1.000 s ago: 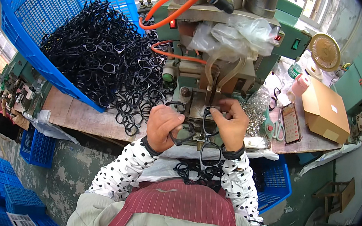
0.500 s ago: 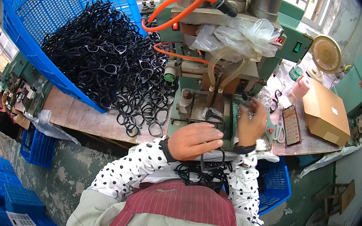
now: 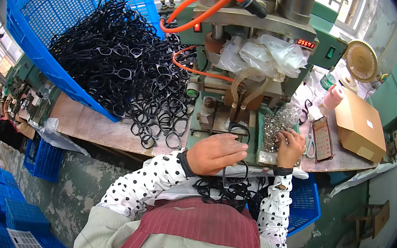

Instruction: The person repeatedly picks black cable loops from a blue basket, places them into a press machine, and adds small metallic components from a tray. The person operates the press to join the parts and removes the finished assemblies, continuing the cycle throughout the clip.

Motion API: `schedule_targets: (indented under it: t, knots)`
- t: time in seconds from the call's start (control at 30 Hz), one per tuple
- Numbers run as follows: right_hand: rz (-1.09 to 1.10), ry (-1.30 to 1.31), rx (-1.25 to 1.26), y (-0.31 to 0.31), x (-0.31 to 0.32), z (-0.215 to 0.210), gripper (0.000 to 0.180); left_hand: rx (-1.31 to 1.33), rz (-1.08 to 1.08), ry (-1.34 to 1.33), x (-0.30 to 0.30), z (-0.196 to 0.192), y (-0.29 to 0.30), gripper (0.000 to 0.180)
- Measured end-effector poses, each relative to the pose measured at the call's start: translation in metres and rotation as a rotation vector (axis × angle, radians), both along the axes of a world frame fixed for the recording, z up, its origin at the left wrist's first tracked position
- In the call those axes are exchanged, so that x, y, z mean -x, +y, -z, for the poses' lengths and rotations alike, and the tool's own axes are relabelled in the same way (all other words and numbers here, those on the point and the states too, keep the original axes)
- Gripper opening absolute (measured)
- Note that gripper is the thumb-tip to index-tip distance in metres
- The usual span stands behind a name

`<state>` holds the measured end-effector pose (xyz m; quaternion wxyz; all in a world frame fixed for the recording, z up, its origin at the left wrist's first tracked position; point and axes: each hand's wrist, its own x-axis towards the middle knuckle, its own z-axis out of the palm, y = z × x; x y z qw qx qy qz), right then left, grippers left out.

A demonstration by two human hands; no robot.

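Note:
My left hand [image 3: 217, 154] is shut on a black eyeglass frame [image 3: 235, 171] that hangs from its fingers just in front of the green press machine [image 3: 244, 80]. Below it, a heap of black frames [image 3: 222, 191] lies in my lap. My right hand [image 3: 291, 146] reaches into a tray of small shiny metal parts [image 3: 273, 128] at the machine's right side, fingertips down among them. Whether it grips any I cannot tell. Another black frame [image 3: 239, 128] sits on the machine's bed.
A tilted blue crate [image 3: 47, 19] spills a large pile of black frames [image 3: 125, 74] onto the wooden bench [image 3: 92, 127] at left. Orange hoses [image 3: 199, 3] loop over the machine. To the right lie a phone [image 3: 323, 138], a cardboard box [image 3: 358, 126] and a small fan [image 3: 361, 60]. A blue basket [image 3: 303, 208] stands below.
Both hands were together at the machine's bed on a frame. My left hand has drawn back toward my lap with a frame, and my right hand has moved right to the metal parts.

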<state>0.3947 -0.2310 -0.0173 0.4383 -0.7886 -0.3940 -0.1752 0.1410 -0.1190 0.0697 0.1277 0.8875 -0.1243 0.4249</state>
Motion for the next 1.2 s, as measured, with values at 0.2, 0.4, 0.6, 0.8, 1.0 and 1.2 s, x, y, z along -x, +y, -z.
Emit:
schedule_targets:
  t: [0.2,0.4,0.6,0.8,1.0,1.2]
  knots:
    - [0.045,0.004,-0.091,-0.005,0.008,-0.002,0.005,-0.272,-0.096,0.006,0.026,-0.012,0.053,0.03]
    - [0.111,-0.016,-0.032,-0.001,0.005,0.002,0.007,-0.449,-0.983,0.354,0.054,0.021,0.194,0.022]
    - [0.124,0.018,-0.036,0.002,-0.003,0.011,0.006,-0.355,-1.052,0.601,0.082,0.048,0.23,0.018]
    - [0.044,-0.098,-0.04,0.0,0.006,-0.004,0.006,-0.335,-1.013,0.382,0.115,0.046,0.179,0.018]
    - [-0.143,0.281,-0.128,0.008,0.023,-0.025,0.011,-0.096,-0.862,-0.054,0.095,0.007,0.109,0.023]
    - [-0.493,0.45,-0.295,0.021,0.081,-0.089,0.017,-0.09,-0.431,-0.104,0.047,-0.012,0.028,0.037]
